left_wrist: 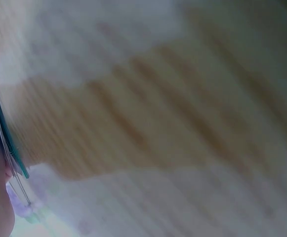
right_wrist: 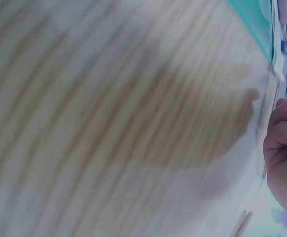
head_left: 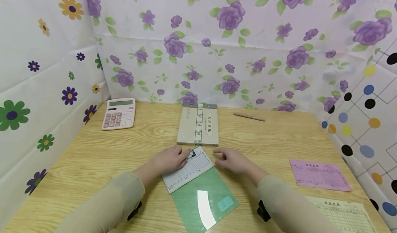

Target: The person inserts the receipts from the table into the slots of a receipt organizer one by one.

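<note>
A translucent green clipboard (head_left: 186,205) lies tilted on the table, with a white printed form (head_left: 187,174) across its upper part. At its top end is a clip (head_left: 193,153) with a black part showing. My left hand (head_left: 169,160) lies over the form's upper left edge, its fingers bent at the clip. In the left wrist view the teal board edge (left_wrist: 7,133) runs beside that hand. My right hand (head_left: 232,160) is just right of the form's corner, fingers loosely bent and holding nothing. A blue-green patch (head_left: 225,203) shows near the board's lower right corner.
A banded ledger pack (head_left: 189,129) lies just beyond the hands. A calculator (head_left: 119,114) is at the back left and a brown pen (head_left: 249,116) at the back right. A pink form (head_left: 319,176) and a yellow form (head_left: 344,215) lie to the right. Patterned cloth surrounds the table.
</note>
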`<state>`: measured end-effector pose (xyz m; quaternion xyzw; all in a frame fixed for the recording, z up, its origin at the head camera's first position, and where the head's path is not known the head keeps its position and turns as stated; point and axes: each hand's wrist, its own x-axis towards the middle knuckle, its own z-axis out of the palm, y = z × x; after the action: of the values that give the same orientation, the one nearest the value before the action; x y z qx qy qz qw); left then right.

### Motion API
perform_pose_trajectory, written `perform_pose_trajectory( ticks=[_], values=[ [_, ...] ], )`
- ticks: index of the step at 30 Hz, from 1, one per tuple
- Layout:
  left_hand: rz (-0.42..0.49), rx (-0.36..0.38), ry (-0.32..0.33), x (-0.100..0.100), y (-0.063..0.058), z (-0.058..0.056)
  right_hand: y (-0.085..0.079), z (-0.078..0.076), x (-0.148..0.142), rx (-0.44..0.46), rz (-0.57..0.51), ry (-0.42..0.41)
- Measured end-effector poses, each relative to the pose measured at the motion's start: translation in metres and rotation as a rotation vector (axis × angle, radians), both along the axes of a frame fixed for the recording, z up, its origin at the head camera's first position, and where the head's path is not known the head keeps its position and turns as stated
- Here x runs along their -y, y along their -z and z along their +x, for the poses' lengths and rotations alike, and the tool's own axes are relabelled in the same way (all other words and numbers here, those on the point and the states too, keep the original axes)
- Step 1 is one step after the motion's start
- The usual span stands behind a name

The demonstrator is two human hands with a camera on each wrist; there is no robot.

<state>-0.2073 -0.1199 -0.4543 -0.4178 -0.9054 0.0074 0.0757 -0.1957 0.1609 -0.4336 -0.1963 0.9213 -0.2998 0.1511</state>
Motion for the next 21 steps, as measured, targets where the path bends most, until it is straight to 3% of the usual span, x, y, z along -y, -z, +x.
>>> perform_pose_trajectory(
  ticks=[13,21],
  values=[
    [0.006,-0.014,-0.010,0.000,0.002,0.000,-0.008,0.002,-0.074,0.063,-0.073,0.042],
    [-0.007,-0.025,-0.006,-0.002,0.004,0.000,-0.012,0.011,-0.122,0.028,-0.031,0.082]
  ],
)
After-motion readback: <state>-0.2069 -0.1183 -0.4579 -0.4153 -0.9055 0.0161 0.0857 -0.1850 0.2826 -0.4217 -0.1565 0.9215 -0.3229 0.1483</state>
